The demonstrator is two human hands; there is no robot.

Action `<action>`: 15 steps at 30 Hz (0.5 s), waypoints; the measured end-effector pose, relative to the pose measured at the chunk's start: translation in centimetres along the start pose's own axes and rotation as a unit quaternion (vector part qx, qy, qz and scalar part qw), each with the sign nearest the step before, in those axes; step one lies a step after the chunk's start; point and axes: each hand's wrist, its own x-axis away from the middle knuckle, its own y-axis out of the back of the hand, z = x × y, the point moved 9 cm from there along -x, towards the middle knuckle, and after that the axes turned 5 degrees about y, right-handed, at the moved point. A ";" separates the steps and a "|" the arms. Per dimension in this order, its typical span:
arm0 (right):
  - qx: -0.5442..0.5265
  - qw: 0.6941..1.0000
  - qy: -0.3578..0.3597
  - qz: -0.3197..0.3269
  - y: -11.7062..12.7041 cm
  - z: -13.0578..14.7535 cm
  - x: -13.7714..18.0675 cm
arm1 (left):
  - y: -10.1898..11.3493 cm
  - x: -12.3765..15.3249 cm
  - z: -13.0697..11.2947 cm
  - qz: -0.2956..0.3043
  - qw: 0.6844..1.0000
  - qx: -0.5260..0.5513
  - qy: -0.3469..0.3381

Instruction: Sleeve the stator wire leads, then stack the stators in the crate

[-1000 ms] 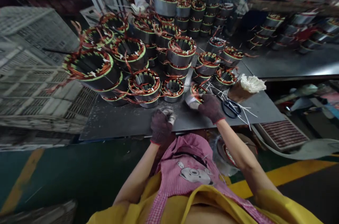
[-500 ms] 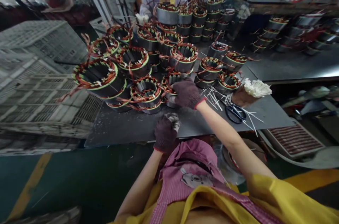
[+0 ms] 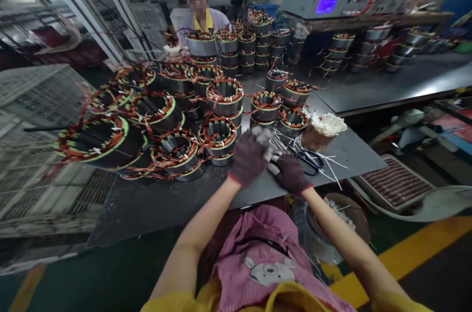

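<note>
My left hand (image 3: 251, 156), in a dark glove with grey fingertips, is over the table at the near edge of loose white strips (image 3: 278, 144). Its fingers are smeared by motion, so I cannot tell whether it holds anything. Close on its right, my right hand (image 3: 291, 172) lies low over the table, fingers pointing left and apart, with nothing visible in them. Dark-handled scissors (image 3: 310, 162) lie just beyond the right hand. A motor stator (image 3: 218, 137) with copper windings stands left of my left hand, on top of another one.
Several wound stators (image 3: 173, 150) fill the table's left side, some stacked. A brown-wrapped bundle of white strips (image 3: 320, 130) stands at the right. Behind are more stator stacks (image 3: 262, 39), a seated person (image 3: 202, 22) and an instrument with a blue screen (image 3: 328, 1). Plastic crates (image 3: 40, 100) stand left.
My right hand has left the stator and come down toward the scissors. My left hand has moved up and right to the white strips. The view has tilted up and turned right.
</note>
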 end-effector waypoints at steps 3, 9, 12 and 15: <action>-0.022 0.999 0.014 -0.047 0.3 -0.5 0.4 | -3.9 -10.8 1.4 0.078 0.991 -0.095 0.044; -0.025 0.993 -0.018 -0.115 0.6 -1.7 0.2 | -10.1 -16.8 4.7 0.294 0.929 -0.190 0.118; -0.030 0.992 -0.035 -0.116 0.4 -2.4 0.0 | -9.4 -15.2 3.7 0.248 0.937 -0.207 0.131; -0.036 0.991 -0.044 -0.123 0.2 -2.8 -0.1 | -7.9 -12.7 2.6 0.193 0.945 -0.186 0.187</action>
